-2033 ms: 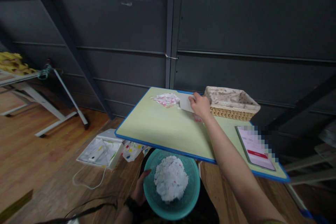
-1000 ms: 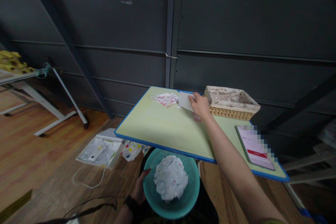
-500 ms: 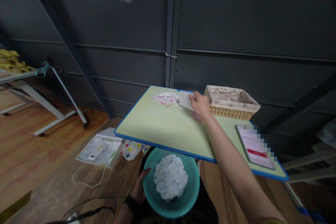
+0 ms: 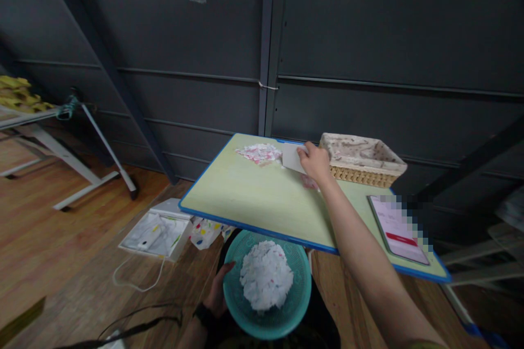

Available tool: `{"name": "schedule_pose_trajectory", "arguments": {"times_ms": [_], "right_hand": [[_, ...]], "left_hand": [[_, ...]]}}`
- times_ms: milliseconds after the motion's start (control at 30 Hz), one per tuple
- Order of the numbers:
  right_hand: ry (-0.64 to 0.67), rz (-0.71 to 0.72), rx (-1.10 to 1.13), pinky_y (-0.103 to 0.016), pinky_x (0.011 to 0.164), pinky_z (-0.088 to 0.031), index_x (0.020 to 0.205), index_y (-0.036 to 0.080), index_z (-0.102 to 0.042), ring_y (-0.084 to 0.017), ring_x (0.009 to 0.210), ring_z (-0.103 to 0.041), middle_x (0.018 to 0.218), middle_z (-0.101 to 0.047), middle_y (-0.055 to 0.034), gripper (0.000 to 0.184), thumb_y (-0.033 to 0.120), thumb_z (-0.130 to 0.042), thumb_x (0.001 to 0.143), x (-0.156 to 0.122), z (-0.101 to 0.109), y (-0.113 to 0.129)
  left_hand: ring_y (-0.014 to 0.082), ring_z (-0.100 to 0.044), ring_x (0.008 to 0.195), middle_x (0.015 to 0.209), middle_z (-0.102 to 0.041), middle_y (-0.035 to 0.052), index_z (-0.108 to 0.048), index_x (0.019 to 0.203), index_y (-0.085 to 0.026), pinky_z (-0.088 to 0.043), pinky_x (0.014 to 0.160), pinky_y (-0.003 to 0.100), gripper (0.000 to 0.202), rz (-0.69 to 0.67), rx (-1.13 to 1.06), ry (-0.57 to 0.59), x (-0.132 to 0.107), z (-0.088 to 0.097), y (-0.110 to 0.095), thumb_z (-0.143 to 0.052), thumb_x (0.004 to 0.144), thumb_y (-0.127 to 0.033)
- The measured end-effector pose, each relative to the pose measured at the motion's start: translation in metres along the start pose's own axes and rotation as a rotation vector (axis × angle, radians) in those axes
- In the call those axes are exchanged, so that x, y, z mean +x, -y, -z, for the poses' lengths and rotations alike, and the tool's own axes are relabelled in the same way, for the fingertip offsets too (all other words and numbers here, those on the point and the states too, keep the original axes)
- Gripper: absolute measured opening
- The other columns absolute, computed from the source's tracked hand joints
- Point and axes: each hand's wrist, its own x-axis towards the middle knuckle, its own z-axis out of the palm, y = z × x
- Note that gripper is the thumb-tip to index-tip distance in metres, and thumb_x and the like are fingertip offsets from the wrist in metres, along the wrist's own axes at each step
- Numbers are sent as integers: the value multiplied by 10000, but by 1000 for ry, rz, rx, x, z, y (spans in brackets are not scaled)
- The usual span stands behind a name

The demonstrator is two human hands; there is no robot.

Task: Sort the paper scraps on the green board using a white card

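Note:
My right hand [image 4: 316, 162] is closed on a flat whitish card [image 4: 292, 157], held above the far side of the light green board table [image 4: 249, 191]. Just left of the card lies a pile of white and pink paper scraps [image 4: 258, 153]. A small pinkish patch [image 4: 310, 182] shows on the table below my wrist. With my left hand [image 4: 220, 288] I grip the rim of a teal plastic basket [image 4: 301, 300] on my lap; part of that hand is hidden behind it. White paper scraps [image 4: 267, 277] are heaped inside the basket.
A lined wicker basket [image 4: 360, 176] stands at the table's back right, with a tablet [image 4: 399, 229] in front of it. On the floor at left sit an open white box [image 4: 158, 234] with a cable and a spotted plastic bag [image 4: 204, 233]. Dark metal panels [image 4: 196, 98] rise behind.
My right hand has shifted slightly right with the card, away from the scrap pile. The left hand and the teal basket stay where they were.

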Motion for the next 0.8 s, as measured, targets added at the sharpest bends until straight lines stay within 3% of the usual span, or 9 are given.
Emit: {"name": "schedule_pose_trajectory", "arguments": {"times_ms": [167, 633, 800], "right_hand": [[7, -24, 6, -303, 687, -370, 1012, 162, -613, -268, 852, -614, 929, -686, -137, 348, 371, -361, 895, 1, -1, -2], [15, -40, 83, -291, 704, -374, 1002, 161, -623, -251, 868, -606, 940, -686, -132, 358, 382, -365, 889, 4, -2, -6], [9, -28, 121, -289, 698, -376, 982, 159, -631, -246, 850, -602, 917, -687, -128, 345, 384, -394, 871, 5, -4, -7]], "left_hand": [[349, -658, 1002, 1078, -720, 182, -450, 1323, -68, -447, 926, 495, 608, -12, -4, -10, -1, -1, -1, -610, 774, -273], [364, -641, 1027, 994, -752, 155, -575, 1213, -72, -422, 965, 472, 541, -12, 8, 69, -2, -1, -2, -648, 733, -310], [363, -630, 1047, 1028, -749, 120, -555, 1247, -109, -443, 950, 482, 538, 16, 25, 38, -3, -2, -2, -617, 758, -325]]}}
